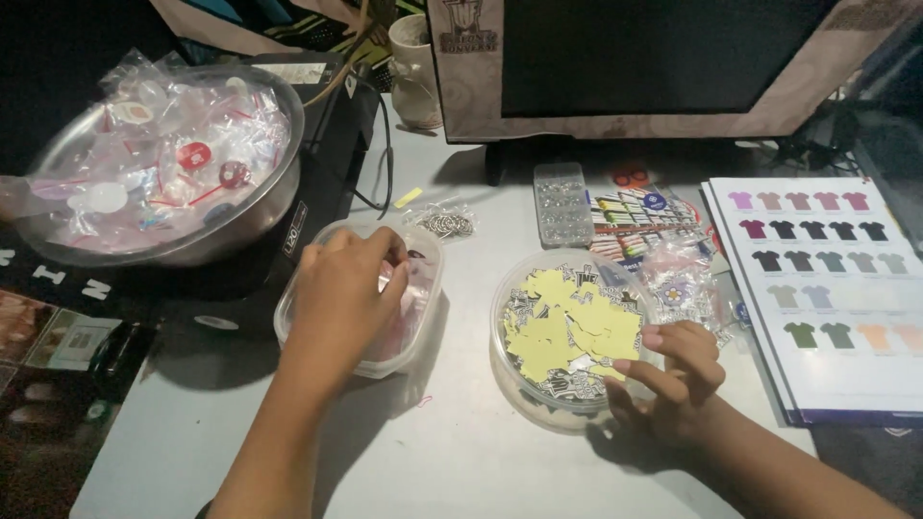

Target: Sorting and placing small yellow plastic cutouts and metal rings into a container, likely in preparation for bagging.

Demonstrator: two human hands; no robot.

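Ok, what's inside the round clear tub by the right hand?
The round tub holds yellow cut-out shapes over dark printed ones. The right hand covers its near edge; lower layers are hidden.

The left hand (344, 293) reaches down into a clear rectangular plastic tub (423, 317), its fingers curled inside. The right hand (678, 375) rests on the rim of a round clear container (514, 380) of yellow and printed paper cutouts (567, 322). A steel bowl (279, 183) of bagged items sits far left, a shirt colour chart (827, 288) far right.
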